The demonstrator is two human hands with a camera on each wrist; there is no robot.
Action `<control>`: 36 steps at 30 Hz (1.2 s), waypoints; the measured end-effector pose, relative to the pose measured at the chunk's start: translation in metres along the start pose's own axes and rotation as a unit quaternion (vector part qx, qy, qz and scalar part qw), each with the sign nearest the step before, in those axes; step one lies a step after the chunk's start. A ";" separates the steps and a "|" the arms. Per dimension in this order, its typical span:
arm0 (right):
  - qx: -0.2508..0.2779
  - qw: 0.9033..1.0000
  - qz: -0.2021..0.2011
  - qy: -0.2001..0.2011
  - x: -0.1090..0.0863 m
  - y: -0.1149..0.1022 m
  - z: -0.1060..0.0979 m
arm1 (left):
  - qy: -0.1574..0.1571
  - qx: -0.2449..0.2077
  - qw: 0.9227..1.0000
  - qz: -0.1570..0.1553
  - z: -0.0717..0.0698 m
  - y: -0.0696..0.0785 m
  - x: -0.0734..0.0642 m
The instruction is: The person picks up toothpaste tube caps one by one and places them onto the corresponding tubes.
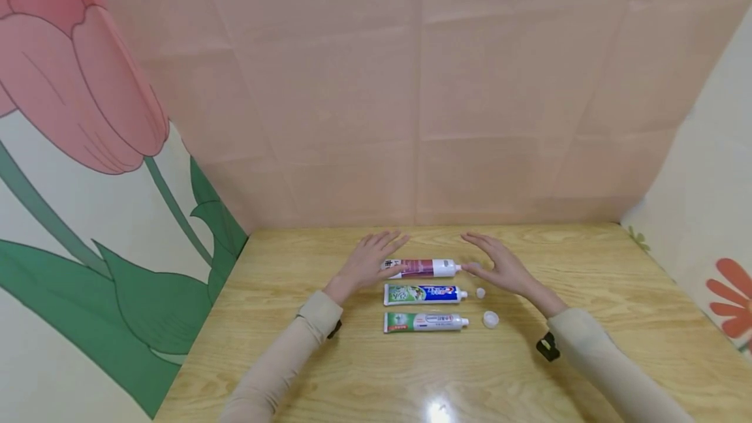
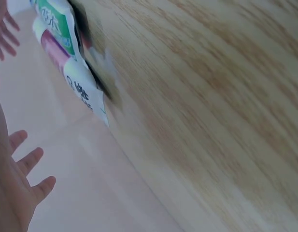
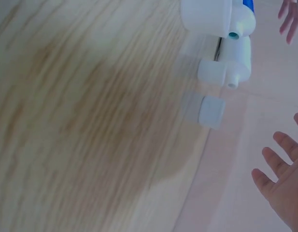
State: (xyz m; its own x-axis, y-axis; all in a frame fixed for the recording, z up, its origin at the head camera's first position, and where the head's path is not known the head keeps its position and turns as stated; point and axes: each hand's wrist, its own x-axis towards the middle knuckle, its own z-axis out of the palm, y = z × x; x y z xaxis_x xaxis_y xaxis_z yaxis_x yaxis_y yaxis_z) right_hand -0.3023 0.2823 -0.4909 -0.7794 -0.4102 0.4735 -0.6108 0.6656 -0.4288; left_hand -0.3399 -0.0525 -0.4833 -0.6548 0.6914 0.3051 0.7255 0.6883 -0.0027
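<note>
Three uncapped toothpaste tubes lie in a row on the wooden table. Farthest is a purple-and-white tube [image 1: 420, 269], then a blue-and-green tube [image 1: 420, 294], and nearest a green-and-white tube [image 1: 425, 322]. My left hand [image 1: 365, 261], fingers spread, hovers by the crimped end of the purple-and-white tube and overlaps it in the head view. Near that tube's nozzle, my right hand [image 1: 505, 269] is held with fingers extended. Neither hand holds anything. Right of the nozzles stand a small white cap [image 1: 480, 293] and a wider white cap [image 1: 491, 320]; another white cap [image 3: 212, 112] shows in the right wrist view.
The wood-grain table [image 1: 352, 377] ends at a pink cloth backdrop [image 1: 417, 116]. Walls with painted flowers [image 1: 88, 83] flank it on both sides. A dark wrist camera [image 1: 548, 346] hangs under the right cuff.
</note>
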 end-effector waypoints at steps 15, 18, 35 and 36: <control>0.023 0.997 0.070 -0.029 -0.008 0.028 0.001 | -0.033 -0.009 0.999 0.001 0.008 0.001 0.009; 0.026 0.996 0.081 -0.039 -0.009 0.029 0.000 | -0.036 -0.012 0.999 0.001 0.010 0.000 0.010; 0.053 0.992 0.096 -0.057 -0.004 0.036 0.004 | -0.078 -0.014 0.997 -0.007 0.019 -0.007 0.014; 0.055 0.991 0.103 -0.061 -0.004 0.036 0.004 | -0.081 -0.016 0.997 -0.007 0.020 -0.007 0.014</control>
State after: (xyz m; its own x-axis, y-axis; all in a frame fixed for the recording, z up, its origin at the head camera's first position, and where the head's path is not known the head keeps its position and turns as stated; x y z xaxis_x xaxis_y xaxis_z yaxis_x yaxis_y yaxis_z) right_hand -0.3219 0.3054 -0.5117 -0.8963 -0.3494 0.2731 -0.4430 0.6743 -0.5909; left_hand -0.3584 -0.0430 -0.4979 -0.6881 0.7106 0.1466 0.7213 0.6919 0.0314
